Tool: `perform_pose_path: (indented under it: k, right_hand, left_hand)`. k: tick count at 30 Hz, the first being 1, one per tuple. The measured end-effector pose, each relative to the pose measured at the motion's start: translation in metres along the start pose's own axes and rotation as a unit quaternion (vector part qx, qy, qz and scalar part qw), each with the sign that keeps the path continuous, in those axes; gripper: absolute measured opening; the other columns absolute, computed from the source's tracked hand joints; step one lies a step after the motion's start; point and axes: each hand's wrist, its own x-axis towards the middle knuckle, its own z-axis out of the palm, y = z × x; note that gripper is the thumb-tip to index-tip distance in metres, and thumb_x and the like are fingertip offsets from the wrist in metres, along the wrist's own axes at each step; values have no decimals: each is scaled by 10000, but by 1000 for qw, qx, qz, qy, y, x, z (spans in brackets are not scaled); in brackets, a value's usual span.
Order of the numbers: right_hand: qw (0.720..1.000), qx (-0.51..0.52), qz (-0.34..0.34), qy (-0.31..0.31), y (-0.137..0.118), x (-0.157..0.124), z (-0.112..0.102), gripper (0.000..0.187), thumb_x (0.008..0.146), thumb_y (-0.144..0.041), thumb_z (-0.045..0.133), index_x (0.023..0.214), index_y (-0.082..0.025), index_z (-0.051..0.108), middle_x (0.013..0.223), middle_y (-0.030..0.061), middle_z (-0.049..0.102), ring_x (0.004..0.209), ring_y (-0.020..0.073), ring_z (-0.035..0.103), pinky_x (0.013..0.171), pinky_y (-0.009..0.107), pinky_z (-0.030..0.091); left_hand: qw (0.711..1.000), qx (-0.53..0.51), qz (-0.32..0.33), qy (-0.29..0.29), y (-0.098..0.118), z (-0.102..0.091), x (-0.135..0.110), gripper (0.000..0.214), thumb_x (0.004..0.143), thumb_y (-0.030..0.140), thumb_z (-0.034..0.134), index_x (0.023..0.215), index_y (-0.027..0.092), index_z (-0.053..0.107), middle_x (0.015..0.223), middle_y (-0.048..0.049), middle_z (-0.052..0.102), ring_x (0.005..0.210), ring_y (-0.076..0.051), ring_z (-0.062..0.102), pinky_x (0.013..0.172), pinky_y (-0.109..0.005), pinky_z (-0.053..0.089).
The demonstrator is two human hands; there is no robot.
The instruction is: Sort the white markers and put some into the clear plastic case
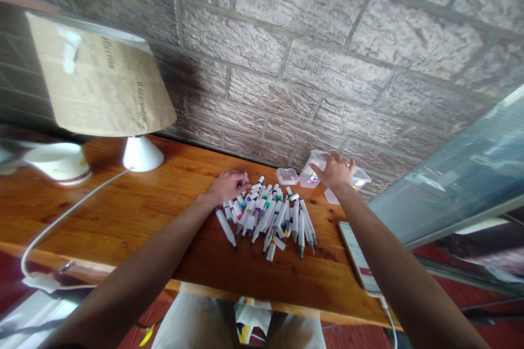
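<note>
A pile of white markers (266,215) with coloured cap ends lies loosely on the wooden table, some uncapped with their tips toward me. At the pile's back left edge, my left hand (230,185) is closed, its fingers curled round what looks like a marker (244,179), mostly hidden. My right hand (334,172) hovers with its fingers spread over the clear plastic boxes at the back right. The taller clear box (308,175) stands beside its thumb; another clear box (360,177) is partly behind the hand. I cannot tell whether the hand touches either.
A small clear lid or tray (287,176) sits behind the pile. A phone (360,262) on a cable lies under my right forearm. To the left stand a lamp (143,154) and a paper cup (61,166). A brick wall (254,92) closes the back, a glass panel (462,174) the right.
</note>
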Motion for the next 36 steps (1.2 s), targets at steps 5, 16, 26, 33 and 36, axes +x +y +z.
perform_pose_path:
  k: [5,16,26,33,36]
  right_hand:
    - [1000,1,18,-6,-5,-2,-10,458,908,-560,584,1186,-237,753,1250,175,616,1191,363,545,1059,553,306]
    - [996,34,7,83,-12,-12,-15,427,891,-474,606,1166,-167,721,1354,210,561,1276,407,446,1052,599,297]
    - [966,53,-232,-103,-63,-37,29,297,931,-193,552,1148,-233,751,1139,87,758,1107,251,622,1007,340,427]
    - [969,44,-208,-125,-62,-35,45,274,932,-168,546,1066,-173,785,1083,142,768,1082,291,639,987,377,446]
    - [974,62,-194,-103,-63,-40,43,306,947,-213,548,1177,-171,744,1161,140,742,1123,279,633,1011,368,444]
  left_hand:
    - [1000,-3,-7,-4,0,0,1,220,915,414,583,860,257,726,723,13,699,718,-157,628,703,-258,433]
    - [1000,-7,-10,-7,0,1,0,210,920,401,587,886,251,730,751,9,713,727,-160,632,707,-262,433]
    - [1000,-3,-12,-6,5,-3,-1,243,931,438,583,878,250,727,754,6,719,735,-163,636,702,-262,427]
    - [1000,-3,-13,1,4,-1,-1,282,909,498,603,865,241,710,747,7,709,730,-159,632,681,-252,419]
    - [1000,-2,-13,0,6,-2,0,233,891,447,620,855,230,699,725,12,697,711,-151,620,684,-244,423]
